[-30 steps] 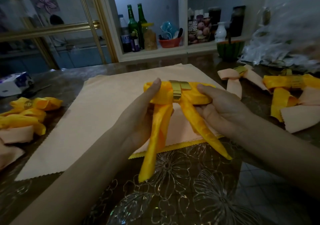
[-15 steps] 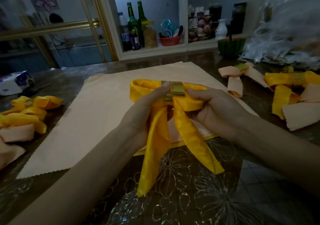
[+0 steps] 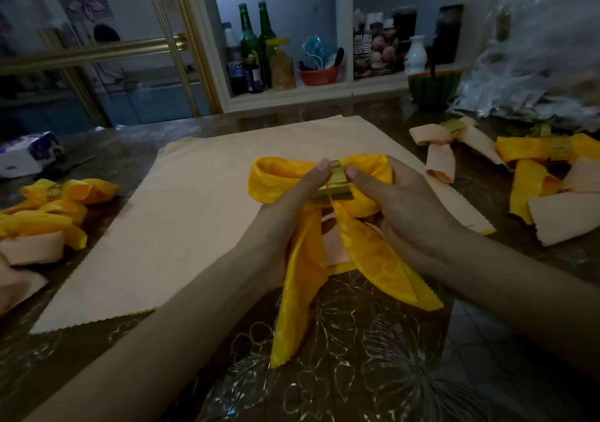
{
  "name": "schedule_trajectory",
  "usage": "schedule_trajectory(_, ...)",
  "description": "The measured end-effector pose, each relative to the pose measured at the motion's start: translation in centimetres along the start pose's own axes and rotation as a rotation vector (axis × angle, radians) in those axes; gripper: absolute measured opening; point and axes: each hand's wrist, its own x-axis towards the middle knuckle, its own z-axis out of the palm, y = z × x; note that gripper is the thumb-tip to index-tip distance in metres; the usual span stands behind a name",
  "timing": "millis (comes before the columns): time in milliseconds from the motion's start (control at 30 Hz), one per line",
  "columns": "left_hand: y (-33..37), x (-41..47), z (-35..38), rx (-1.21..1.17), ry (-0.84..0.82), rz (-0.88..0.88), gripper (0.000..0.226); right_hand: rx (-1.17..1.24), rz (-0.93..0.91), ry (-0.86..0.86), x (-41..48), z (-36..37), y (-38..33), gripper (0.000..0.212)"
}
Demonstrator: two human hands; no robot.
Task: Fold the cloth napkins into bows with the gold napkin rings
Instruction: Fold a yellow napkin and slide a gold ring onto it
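grip: my left hand (image 3: 292,213) and right hand (image 3: 399,207) held the yellow napkin (image 3: 279,178) above the peach cloth (image 3: 201,220), each pinching a loop beside the gold ring (image 3: 336,183) | handling: cloth soft, light, probably slippery; ring stiff, so I judged the safest hold was there

Napkin (image 3: 279,183) in left hand (image 3: 281,223) & right hand (image 3: 406,207) was yellow, faint tonal weave. Ring (image 3: 337,184) betw. hands: gold, ribbed. Cloth (image 3: 194,220) under hands: plain peach. Table (image 3: 363,350) nr wrists was dark w/ gold floral outlines. Bows (image 3: 526,181) beyond right hand: yellow, peach.

The left edge cuts off a peach napkin (image 3: 19,287)
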Motion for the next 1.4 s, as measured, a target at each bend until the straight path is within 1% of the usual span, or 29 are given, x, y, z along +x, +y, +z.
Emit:
schedule_trajectory(67,-0.1,0.3,-0.5,-0.006,-0.026,-0.034,0.018,-0.036,0.049,-0.005,0.3,-0.4,-0.5,0.029)
schedule_trajectory(167,-0.2,0.4,-1.0,-0.013,-0.005,-0.091,0.012,-0.021,0.175,-0.035,0.7,-1.1,-1.4,0.027)
schedule_trajectory(200,-0.3,0.5,-1.1,-0.002,0.006,-0.1,0.013,-0.013,0.217,-0.033,0.7,-1.2,-1.5,0.025)
schedule_trajectory(267,-0.3,0.4,-1.2,0.01,0.039,-0.104,0.024,0.014,0.292,-0.016,0.7,-1.2,-1.6,0.023)
schedule_trajectory(333,-0.2,0.3,-1.1,-0.002,0.032,-0.072,0.025,0.105,0.339,0.001,0.8,-1.1,-1.7,0.022)
schedule_trajectory(400,-0.3,0.2,-1.0,-0.035,0.023,-0.032,0.022,0.23,0.331,-0.014,0.9,-1.1,-1.8,0.018)
schedule_trajectory(433,-0.2,0.1,-1.0,-0.06,0.036,-0.028,0.022,0.256,0.312,-0.033,1.0,-1.2,-1.9,0.019)
schedule_trajectory(500,-0.2,0.3,-1.1,-0.106,0.071,-0.051,0.028,0.2,0.273,-0.092,1.0,-1.2,-1.7,0.031)
schedule_trajectory(600,-0.3,0.4,-1.3,-0.147,0.104,-0.092,0.029,-0.04,0.222,-0.198,1.0,-1.3,-1.0,0.042)
schedule_trajectory(733,-0.5,0.6,-1.3,-0.237,0.1,-0.105,0.029,-0.294,0.268,-0.272,1.5,-1.8,-0.7,0.069)
schedule_trajectory(767,-0.5,0.6,-1.3,-0.267,0.097,-0.097,0.029,-0.341,0.279,-0.298,1.7,-1.9,-0.8,0.072)
schedule_trajectory(800,-0.5,0.6,-1.3,-0.3,0.088,-0.087,0.027,-0.361,0.288,-0.33,1.8,-1.9,-0.8,0.072)
schedule_trajectory(867,-0.6,0.7,-1.3,-0.328,0.073,-0.076,0.025,-0.297,0.295,-0.356,1.9,-1.8,-0.8,0.064)
schedule_trajectory(934,-0.8,0.7,-1.4,-0.291,0.083,-0.072,0.026,-0.182,0.279,-0.34,1.8,-1.8,-0.6,0.056)
schedule_trajectory(1034,-0.9,0.8,-1.5,-0.205,0.081,-0.04,0.027,-0.138,0.139,-0.256,1.6,-1.7,-0.1,0.052)
schedule_trajectory(1134,-0.8,0.9,-1.5,-0.13,0.037,0.007,0.023,-0.114,0.048,-0.127,2.0,-2.2,-0.2,0.061)
schedule_trajectory(1200,-1.0,1.0,-1.4,-0.106,0.01,0.025,0.027,-0.104,0.03,-0.097,2.2,-2.3,-0.3,0.069)
schedule_trajectory(1267,-1.1,0.9,-1.4,-0.103,0.002,0.03,0.029,-0.097,0.015,-0.084,2.1,-2.2,-0.2,0.073)
schedule_trajectory(1334,-1.2,1.0,-1.4,-0.114,-0.007,0.025,0.027,-0.092,-0.002,-0.057,2.0,-2.1,0.0,0.07)
schedule_trajectory(1400,-1.3,0.8,-1.2,-0.107,-0.032,0.02,0.031,-0.118,-0.038,-0.015,2.0,-2.2,0.1,0.059)
